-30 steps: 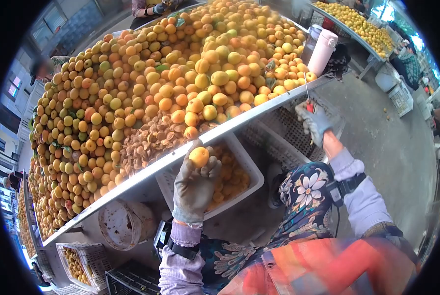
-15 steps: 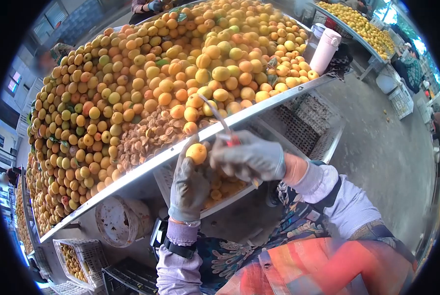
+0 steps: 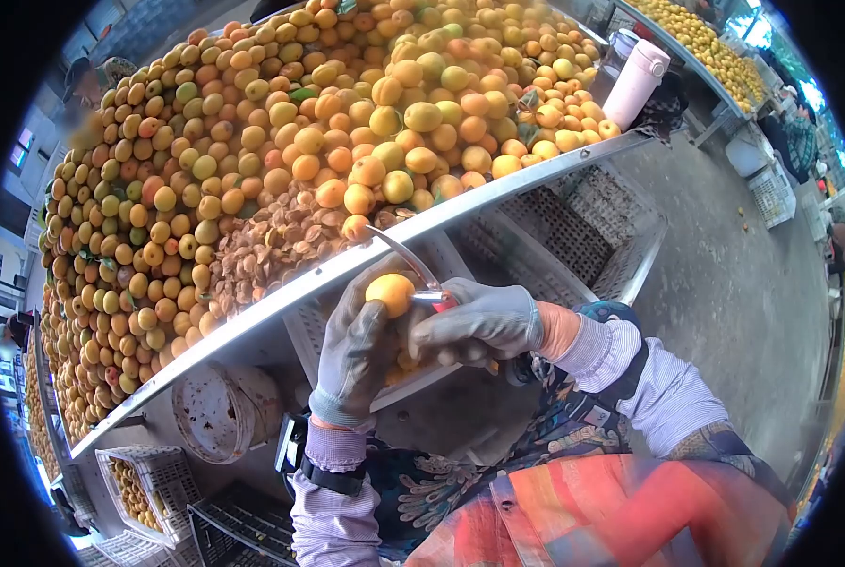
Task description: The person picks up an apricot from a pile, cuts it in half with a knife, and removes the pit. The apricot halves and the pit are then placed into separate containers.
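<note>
My left hand (image 3: pixel 351 354), in a grey glove, grips a yellow-orange apricot (image 3: pixel 389 294) between thumb and fingers. Also gloved, my right hand (image 3: pixel 479 323) is closed around red-handled shears (image 3: pixel 444 300). One long curved metal jaw of the shears rises past the apricot toward the table edge; a shorter metal part points at the fruit's right side, its tip right at the skin. Just beyond the hands, brown apricot pits (image 3: pixel 276 236) lie heaped on the table beside a large mound of whole apricots (image 3: pixel 252 142).
The table's metal rim (image 3: pixel 318 272) runs diagonally in front of me. Below it are plastic crates (image 3: pixel 630 241), one under my hands holding orange fruit pieces. A stained white bucket (image 3: pixel 219 411) stands lower left, near a crate of fruit (image 3: pixel 139 491). A pink flask (image 3: pixel 635 85) stands at the table's right end.
The shears have come down and left, so their metal now meets the apricot's side. My left hand has turned slightly with the fruit. The view has shifted a little.
</note>
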Motion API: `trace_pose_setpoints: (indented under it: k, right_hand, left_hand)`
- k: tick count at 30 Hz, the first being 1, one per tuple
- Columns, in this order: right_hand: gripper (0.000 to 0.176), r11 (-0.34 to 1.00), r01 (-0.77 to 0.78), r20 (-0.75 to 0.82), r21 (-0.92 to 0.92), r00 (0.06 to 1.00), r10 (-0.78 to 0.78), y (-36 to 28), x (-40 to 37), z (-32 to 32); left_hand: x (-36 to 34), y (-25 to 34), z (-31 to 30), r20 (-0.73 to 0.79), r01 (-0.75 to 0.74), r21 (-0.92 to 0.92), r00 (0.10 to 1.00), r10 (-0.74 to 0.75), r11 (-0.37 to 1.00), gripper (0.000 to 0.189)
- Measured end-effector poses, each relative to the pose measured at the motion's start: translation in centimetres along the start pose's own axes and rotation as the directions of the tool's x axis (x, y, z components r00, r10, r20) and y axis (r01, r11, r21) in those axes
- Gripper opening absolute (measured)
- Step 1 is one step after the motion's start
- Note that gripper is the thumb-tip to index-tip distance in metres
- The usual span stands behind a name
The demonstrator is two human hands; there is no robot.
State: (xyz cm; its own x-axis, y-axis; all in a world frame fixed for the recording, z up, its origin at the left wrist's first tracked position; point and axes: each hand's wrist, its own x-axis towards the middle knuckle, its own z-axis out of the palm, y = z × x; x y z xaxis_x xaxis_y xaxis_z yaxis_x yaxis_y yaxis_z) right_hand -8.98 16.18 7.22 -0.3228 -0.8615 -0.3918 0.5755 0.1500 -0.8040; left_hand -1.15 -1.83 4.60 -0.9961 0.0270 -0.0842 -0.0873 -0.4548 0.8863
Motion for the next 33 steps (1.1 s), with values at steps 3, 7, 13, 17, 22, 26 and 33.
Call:
trace_pose_setpoints:
  k: [3,7,13,17,22,26,33]
  right_hand:
    - [0.023,1.0,-0.009,-0.062,-0.021,0.998,0.008,0.3,0.0,-0.1]
    - [0.021,0.984,0.048,-0.235,-0.174,0.968,-0.089,1.6,0.9,-0.1]
    - [0.017,0.908,0.169,-0.317,-0.384,0.899,-0.302,3.8,2.6,-1.3]
    - [0.024,0.876,0.241,-0.348,-0.417,0.848,-0.399,4.4,3.0,-1.1]
    - [0.024,0.848,0.194,-0.374,-0.494,0.832,-0.408,5.1,3.7,-1.2]
    - [0.027,0.805,0.193,-0.424,-0.561,0.768,-0.48,6.5,5.0,-1.3]
    - [0.023,0.74,0.186,-0.384,-0.647,0.759,-0.526,6.9,7.2,-1.2]
  left_hand:
    - [0.2,0.5,-0.2,0.059,-0.076,0.267,0.996,0.062,0.961,0.065]
    - [0.2,0.4,0.9,0.005,-0.034,0.231,0.999,0.034,0.972,0.061]
    - [0.6,0.3,2.0,0.011,-0.193,0.589,0.973,0.231,0.784,0.057]
    - [0.7,-0.9,1.0,-0.02,-0.131,0.581,0.984,0.175,0.803,0.055]
    - [0.9,-1.5,1.0,0.006,-0.198,0.582,0.971,0.239,0.789,0.055]
    - [0.8,-2.7,1.1,-0.073,-0.175,0.519,0.966,0.247,0.837,0.055]
    - [0.8,-2.5,1.3,-0.212,-0.098,0.607,0.936,0.279,0.789,0.053]
